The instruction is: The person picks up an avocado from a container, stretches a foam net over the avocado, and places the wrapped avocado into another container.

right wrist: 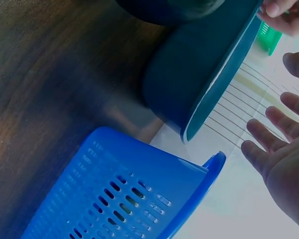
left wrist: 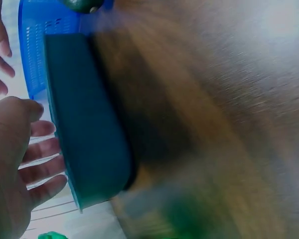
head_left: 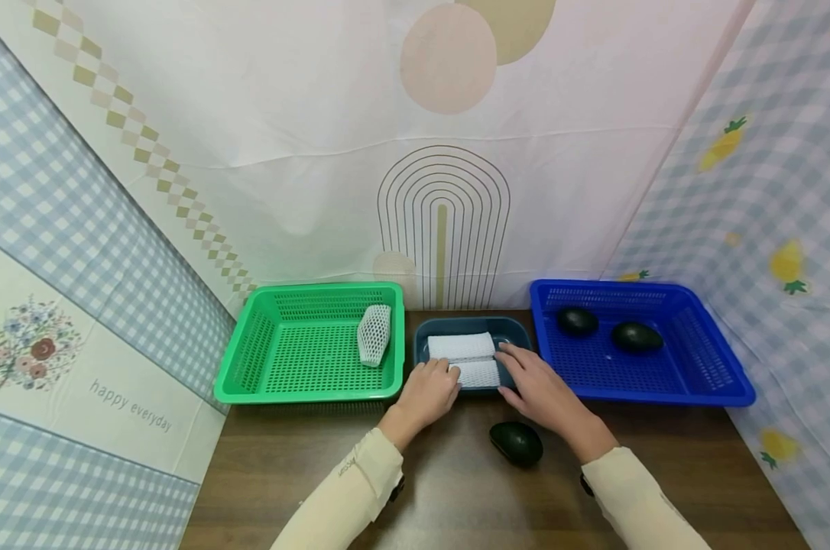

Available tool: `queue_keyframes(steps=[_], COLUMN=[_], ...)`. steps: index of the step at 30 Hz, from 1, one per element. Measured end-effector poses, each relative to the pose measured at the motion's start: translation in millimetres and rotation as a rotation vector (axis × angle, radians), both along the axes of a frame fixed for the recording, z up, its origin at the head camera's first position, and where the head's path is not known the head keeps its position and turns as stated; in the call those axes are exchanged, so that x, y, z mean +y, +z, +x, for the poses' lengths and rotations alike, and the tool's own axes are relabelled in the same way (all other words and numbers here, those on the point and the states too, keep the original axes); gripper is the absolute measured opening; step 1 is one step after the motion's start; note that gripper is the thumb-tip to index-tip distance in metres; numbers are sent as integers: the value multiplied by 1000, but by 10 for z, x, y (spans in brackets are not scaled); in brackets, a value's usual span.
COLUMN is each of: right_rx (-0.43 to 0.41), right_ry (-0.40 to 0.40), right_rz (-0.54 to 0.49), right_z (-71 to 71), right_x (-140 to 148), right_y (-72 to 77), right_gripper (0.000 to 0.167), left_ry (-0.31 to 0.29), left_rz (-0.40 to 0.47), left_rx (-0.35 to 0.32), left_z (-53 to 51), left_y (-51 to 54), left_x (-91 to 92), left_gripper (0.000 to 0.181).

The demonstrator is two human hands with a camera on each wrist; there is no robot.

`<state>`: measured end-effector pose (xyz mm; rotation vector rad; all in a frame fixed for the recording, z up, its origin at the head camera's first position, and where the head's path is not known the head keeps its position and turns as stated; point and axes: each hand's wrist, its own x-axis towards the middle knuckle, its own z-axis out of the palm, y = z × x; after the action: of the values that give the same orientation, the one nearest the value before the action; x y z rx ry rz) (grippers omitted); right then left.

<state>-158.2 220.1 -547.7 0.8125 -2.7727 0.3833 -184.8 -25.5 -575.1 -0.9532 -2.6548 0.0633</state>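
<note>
Two white foam fruit nets lie side by side in a dark teal tray: a far foam net and a near foam net. At the near net's left end is my left hand, fingers bent over the tray's edge; whether they pinch the net is hidden. My right hand reaches over the tray's right side with fingers spread, close to the nets' right ends. In the right wrist view these fingers hold nothing. A dark green avocado lies on the table in front of the tray.
To the left stands a green basket containing a bulging white foam net. A blue basket on the right holds two avocados, a left avocado and a right avocado. Behind the containers hangs a patterned cloth.
</note>
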Motion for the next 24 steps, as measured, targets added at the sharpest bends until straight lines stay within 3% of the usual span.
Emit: queue_keyframes(steps=[6, 10, 13, 18, 21, 24], right_rx=[-38, -49, -63, -101, -114, -119], right_ry=[-38, -46, -45, -48, -51, -50], right_rz=[43, 78, 79, 53, 56, 57], right_z=[-9, -1, 13, 33, 34, 26], right_x=[-11, -26, -42, -71, -78, -74], right_y=[-35, -53, -71, -85, -87, -97], right_gripper=[65, 67, 67, 66, 67, 66], left_ry=[93, 148, 189, 262, 285, 278], left_rz=[-15, -85, -123, -112, -119, -125], left_rx=[-37, -103, -170, -288, -318, -303], left_z=[-206, -351, -457, -596, -640, -660], left_y=[86, 103, 85, 10, -50, -88], left_x=[120, 214, 276, 348, 369, 388], left_gripper=[30, 40, 39, 33, 33, 31])
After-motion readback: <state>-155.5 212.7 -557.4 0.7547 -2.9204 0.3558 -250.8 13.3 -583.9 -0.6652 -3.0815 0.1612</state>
